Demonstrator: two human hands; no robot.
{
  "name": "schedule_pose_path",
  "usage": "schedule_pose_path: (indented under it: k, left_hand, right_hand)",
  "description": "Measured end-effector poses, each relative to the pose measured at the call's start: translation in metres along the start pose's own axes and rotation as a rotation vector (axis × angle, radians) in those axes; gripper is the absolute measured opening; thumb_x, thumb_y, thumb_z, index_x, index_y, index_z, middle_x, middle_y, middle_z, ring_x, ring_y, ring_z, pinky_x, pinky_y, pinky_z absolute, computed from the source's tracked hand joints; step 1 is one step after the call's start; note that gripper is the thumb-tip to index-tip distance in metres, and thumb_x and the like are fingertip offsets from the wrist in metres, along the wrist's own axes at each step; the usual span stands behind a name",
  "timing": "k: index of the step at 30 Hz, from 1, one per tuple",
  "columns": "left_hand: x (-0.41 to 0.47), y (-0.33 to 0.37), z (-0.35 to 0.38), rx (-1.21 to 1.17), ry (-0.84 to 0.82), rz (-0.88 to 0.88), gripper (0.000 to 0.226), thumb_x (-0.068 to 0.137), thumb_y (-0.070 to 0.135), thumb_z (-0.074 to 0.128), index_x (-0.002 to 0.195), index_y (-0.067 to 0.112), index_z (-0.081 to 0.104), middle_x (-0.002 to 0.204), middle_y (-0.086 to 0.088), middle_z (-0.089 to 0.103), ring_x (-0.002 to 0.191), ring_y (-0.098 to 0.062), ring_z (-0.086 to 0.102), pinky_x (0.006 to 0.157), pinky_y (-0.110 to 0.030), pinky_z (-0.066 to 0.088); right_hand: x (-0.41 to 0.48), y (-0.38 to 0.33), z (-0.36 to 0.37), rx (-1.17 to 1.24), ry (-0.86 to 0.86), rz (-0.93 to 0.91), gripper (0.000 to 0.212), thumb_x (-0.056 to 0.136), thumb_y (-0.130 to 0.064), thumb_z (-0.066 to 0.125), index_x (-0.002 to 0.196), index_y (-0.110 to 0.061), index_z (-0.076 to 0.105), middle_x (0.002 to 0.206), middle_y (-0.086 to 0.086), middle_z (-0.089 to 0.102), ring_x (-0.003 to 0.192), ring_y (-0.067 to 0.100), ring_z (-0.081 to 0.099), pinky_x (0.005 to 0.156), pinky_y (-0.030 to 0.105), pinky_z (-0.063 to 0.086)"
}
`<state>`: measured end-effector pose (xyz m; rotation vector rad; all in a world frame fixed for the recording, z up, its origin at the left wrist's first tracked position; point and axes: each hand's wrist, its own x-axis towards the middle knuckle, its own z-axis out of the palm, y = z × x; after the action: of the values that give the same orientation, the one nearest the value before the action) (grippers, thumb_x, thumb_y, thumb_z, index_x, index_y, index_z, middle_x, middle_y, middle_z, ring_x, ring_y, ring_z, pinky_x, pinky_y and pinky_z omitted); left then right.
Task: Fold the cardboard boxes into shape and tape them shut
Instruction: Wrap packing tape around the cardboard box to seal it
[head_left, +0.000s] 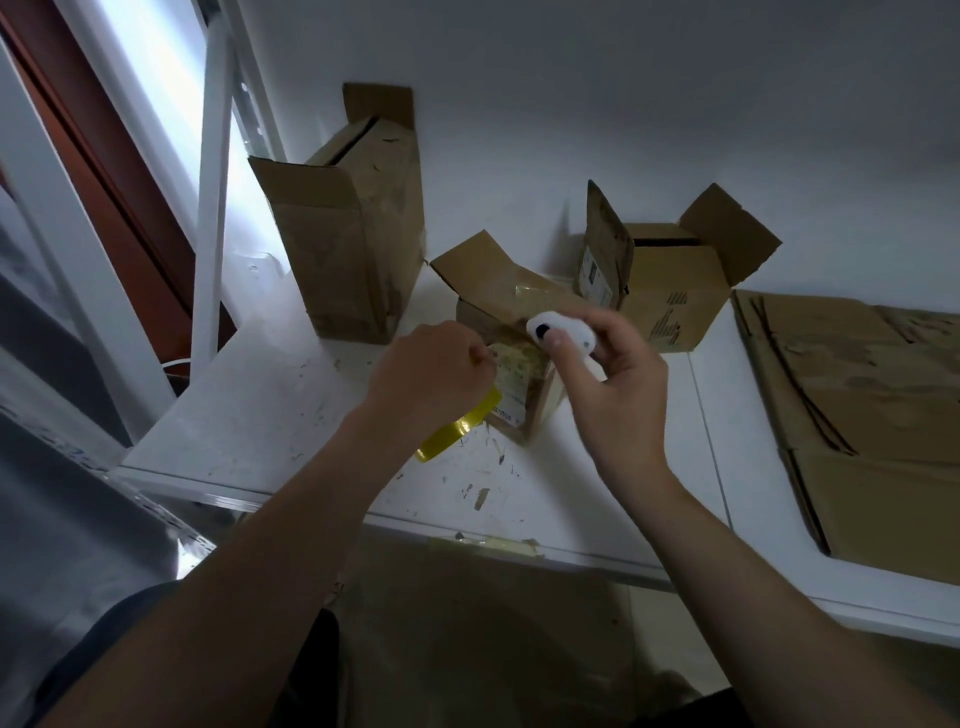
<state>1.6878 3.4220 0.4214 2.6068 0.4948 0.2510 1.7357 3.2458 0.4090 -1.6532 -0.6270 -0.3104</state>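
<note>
A small cardboard box (511, 322) stands on the white table (270, 415) in front of me, one flap raised at its far left. My left hand (431, 379) holds a roll of yellowish clear tape (460, 426) and pinches the tape's end against the box's near face. My right hand (610, 379) grips a small white cutter (563, 330) with a dark spot, held just right of the box's top. The tape strip between my hands is hard to make out.
A tall open box (358, 228) stands at the back left and an open box (670, 275) at the back right. Flattened cardboard (862, 405) lies on the right. A white metal frame (210, 208) rises at the left. Tape scraps stick to the table's front edge (493, 543).
</note>
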Motion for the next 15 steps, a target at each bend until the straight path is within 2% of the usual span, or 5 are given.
schedule_pose_path:
  k: [3,7,10,15]
  left_hand:
    - [0.001,-0.003,0.000,-0.003,0.007,-0.003,0.030,0.095,0.050,0.053,0.100,0.030,0.075,0.100,0.009,0.072,0.073,-0.002,0.054,0.060,-0.017,0.033]
    - [0.003,-0.005,-0.001,-0.021,0.020,0.004,0.025,0.096,0.046,0.056,0.103,0.031,0.075,0.105,0.010,0.071,0.071,0.000,0.050,0.061,-0.017,0.031]
    - [0.005,-0.008,0.000,-0.043,0.012,0.006,0.025,0.096,0.048,0.058,0.104,0.032,0.076,0.108,0.011,0.072,0.071,0.005,0.045,0.065,-0.021,0.034]
    - [0.008,-0.009,0.001,-0.049,-0.006,-0.021,0.025,0.097,0.047,0.057,0.105,0.034,0.076,0.116,0.009,0.071,0.073,0.000,0.046,0.074,-0.027,0.037]
  right_hand:
    - [-0.006,0.009,0.005,-0.192,-0.033,-0.129,0.018,0.086,-0.023,0.080,0.097,-0.019,0.067,0.095,-0.002,0.070,0.089,0.010,0.066,0.077,0.026,0.056]
    - [-0.006,0.023,0.007,-0.310,-0.050,-0.284,0.020,0.083,-0.017,0.082,0.096,-0.008,0.071,0.101,0.007,0.070,0.092,0.018,0.066,0.076,0.029,0.057]
    - [-0.003,0.029,0.003,-0.348,-0.071,-0.314,0.022,0.084,-0.022,0.081,0.101,-0.010,0.075,0.106,0.008,0.070,0.095,0.015,0.065,0.080,0.022,0.056]
    - [-0.004,0.030,0.002,-0.367,-0.093,-0.337,0.022,0.086,-0.025,0.079,0.103,-0.011,0.078,0.108,0.012,0.069,0.097,0.019,0.066,0.079,0.033,0.059]
